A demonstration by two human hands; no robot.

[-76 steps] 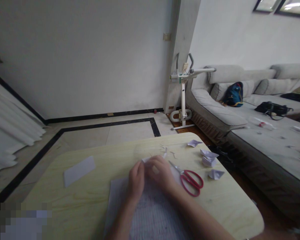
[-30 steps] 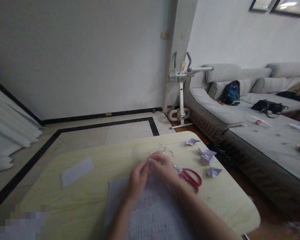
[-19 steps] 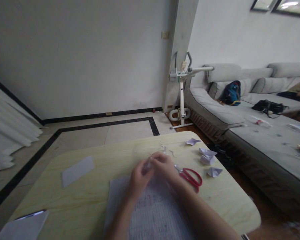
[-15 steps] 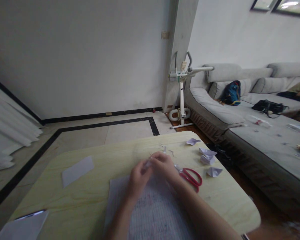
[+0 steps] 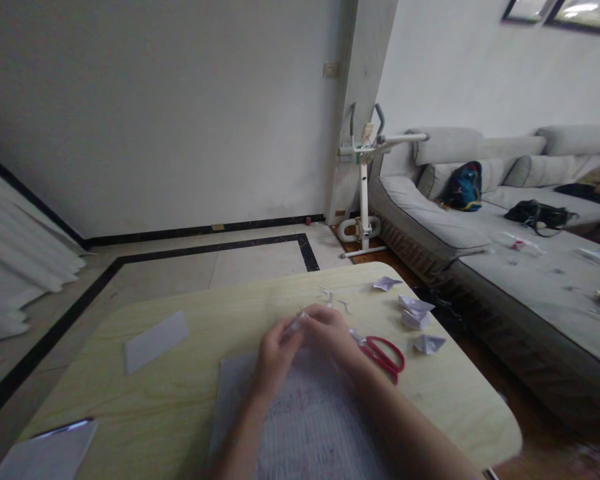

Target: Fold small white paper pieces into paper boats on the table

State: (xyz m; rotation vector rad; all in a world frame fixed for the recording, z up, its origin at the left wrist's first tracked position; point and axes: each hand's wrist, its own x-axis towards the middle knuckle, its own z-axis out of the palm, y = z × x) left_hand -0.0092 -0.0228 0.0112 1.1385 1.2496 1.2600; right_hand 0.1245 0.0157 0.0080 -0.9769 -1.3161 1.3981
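Note:
Between my fingertips is a small piece of folded white paper point(image 5: 296, 324), mostly covered by my hands. My left hand point(image 5: 276, 350) pinches it from the left, and my right hand point(image 5: 330, 333) pinches it from the right. Both hands are above the far part of a written-on paper sheet point(image 5: 310, 427). Red-handled scissors point(image 5: 384, 357) lie just right of my right hand, their blades partly hidden behind it. Several folded paper shapes rest along the table's right side, among them a paper boat point(image 5: 416, 313) and a pointed one nearer me point(image 5: 430, 343).
The pale wooden table point(image 5: 170, 413) has rounded corners. A blank paper piece point(image 5: 156, 341) lies on its left half, and a white flat item with a dark edge point(image 5: 50, 450) at the lower left. Thin paper scraps point(image 5: 330, 298) lie beyond my hands. A grey sofa point(image 5: 520, 287) stands right.
Since the earliest frame my hands have drawn closer together around the paper, and my right hand covers more of the scissor blades. In the last half second the fingers shifted only slightly.

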